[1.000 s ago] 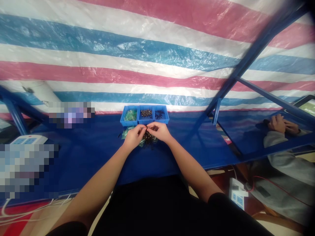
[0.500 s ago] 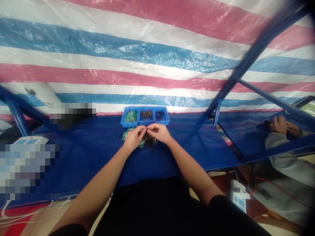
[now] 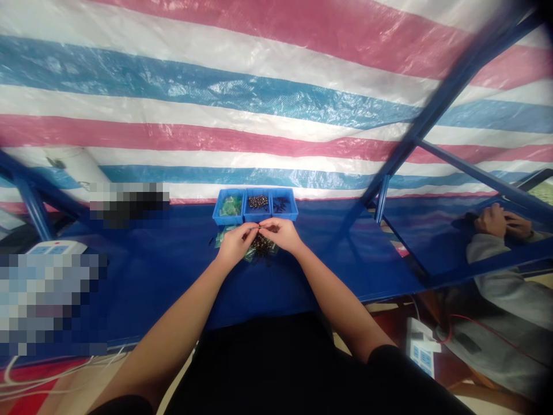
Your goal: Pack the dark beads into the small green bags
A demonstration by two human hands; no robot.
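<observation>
My left hand (image 3: pixel 234 244) and my right hand (image 3: pixel 281 233) meet fingertip to fingertip over the blue table. Both are closed in a pinch around a small thin dark part (image 3: pixel 258 227), too small to name exactly. Right below the fingers lies a loose pile of small brass-and-black parts (image 3: pixel 262 246). Small clear greenish bags (image 3: pixel 249 253) lie under and around that pile, partly covered by my hands. Just beyond my fingertips stand three joined blue bins: the left bin (image 3: pixel 228 219) holds greenish bags, the middle bin (image 3: pixel 258 218) brassy pieces, the right bin (image 3: pixel 284 217) dark slim pieces.
A white power strip (image 3: pixel 58 248) sits at the left, beside a blurred-out area. Blue frame bars (image 3: pixel 415 129) rise on the right. Past them rest a co-worker's hands (image 3: pixel 492 222). Another power strip (image 3: pixel 421 349) hangs below the table edge. Striped sheeting (image 3: pixel 259 104) forms the back.
Both hands stay pinched together in nearly the same spot, with only slight finger movement. The whole view has shifted very slightly.
</observation>
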